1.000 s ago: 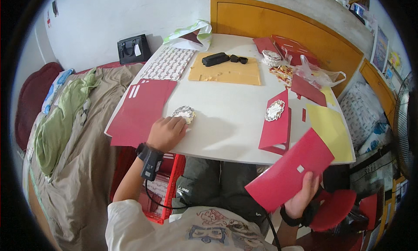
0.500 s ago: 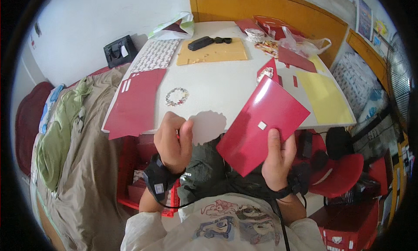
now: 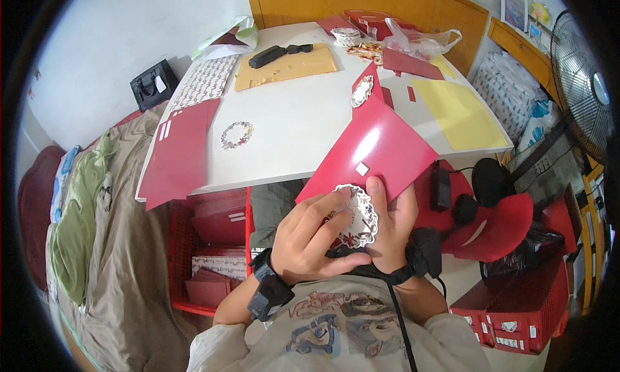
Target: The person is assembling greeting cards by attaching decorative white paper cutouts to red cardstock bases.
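My right hand (image 3: 395, 227) grips the lower right part of a glossy red card (image 3: 371, 143), its thumb lying on the front. A small white square patch (image 3: 362, 169) sits on the card just above that thumb. In front of the card's lower edge, my left hand (image 3: 313, 233) holds a round paper cutout with a scalloped wreath border (image 3: 365, 218). The left fingers cover part of its face, and its edge meets the right thumb. Another wreath cutout (image 3: 237, 135) lies on the white table (image 3: 284, 136). A third wreath piece (image 3: 363, 91) rests on a red card beyond the held one.
Red sheets (image 3: 183, 149) lie on the table's left, yellow paper (image 3: 460, 113) on its right. Farther back are a brown board (image 3: 290, 72) with a black case, a stack of cutouts (image 3: 347, 36) and a plastic bag (image 3: 420, 41). A red crate (image 3: 175, 259) stands below left.
My left hand has moved right to the red card. The cutout in it showed a plain white back and now shows its wreath side. The view has shifted slightly.
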`<move>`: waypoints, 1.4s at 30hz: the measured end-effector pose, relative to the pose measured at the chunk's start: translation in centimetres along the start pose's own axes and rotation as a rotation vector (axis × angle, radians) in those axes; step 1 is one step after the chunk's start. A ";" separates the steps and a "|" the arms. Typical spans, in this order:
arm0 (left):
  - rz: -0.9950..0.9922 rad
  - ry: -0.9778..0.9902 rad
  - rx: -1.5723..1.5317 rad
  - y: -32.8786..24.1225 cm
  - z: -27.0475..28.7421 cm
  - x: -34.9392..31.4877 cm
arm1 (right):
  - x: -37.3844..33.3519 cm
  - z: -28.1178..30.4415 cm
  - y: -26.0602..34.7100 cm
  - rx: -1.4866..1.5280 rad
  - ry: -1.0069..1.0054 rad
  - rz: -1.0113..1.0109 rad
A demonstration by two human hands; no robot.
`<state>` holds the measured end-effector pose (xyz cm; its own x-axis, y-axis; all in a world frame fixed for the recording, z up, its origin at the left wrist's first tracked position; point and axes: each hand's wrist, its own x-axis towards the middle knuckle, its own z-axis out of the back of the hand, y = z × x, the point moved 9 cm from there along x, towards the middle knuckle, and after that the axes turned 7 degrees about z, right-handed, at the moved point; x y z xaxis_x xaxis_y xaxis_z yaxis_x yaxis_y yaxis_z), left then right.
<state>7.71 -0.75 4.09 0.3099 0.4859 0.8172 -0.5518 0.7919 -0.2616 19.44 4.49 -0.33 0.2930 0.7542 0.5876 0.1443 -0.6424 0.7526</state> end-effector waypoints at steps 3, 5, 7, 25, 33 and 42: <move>0.043 0.100 -0.075 0.1 -0.6 -0.2 | 0.3 0.1 -0.2 0.007 0.004 -0.001; 0.064 0.143 -0.143 0.2 -0.4 0.1 | 0.5 0.2 0.0 -0.005 0.001 0.016; 0.064 0.250 -0.150 0.4 -0.7 0.2 | 0.4 -0.4 -0.7 0.091 0.062 -0.078; 0.225 0.128 -0.174 2.0 1.5 0.6 | 0.2 -0.5 -2.1 0.269 0.130 -0.257; 0.153 0.139 -0.070 0.9 2.4 0.8 | -0.7 0.0 -1.1 0.136 0.298 -0.143; 0.009 0.030 -0.060 -1.8 4.4 0.7 | -1.6 0.2 0.2 0.241 0.344 -0.109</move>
<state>5.58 -3.47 7.39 0.3288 0.5028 0.7994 -0.5074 0.8080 -0.2995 19.16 3.13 -1.23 -0.0628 0.7944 0.6041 0.3857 -0.5390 0.7489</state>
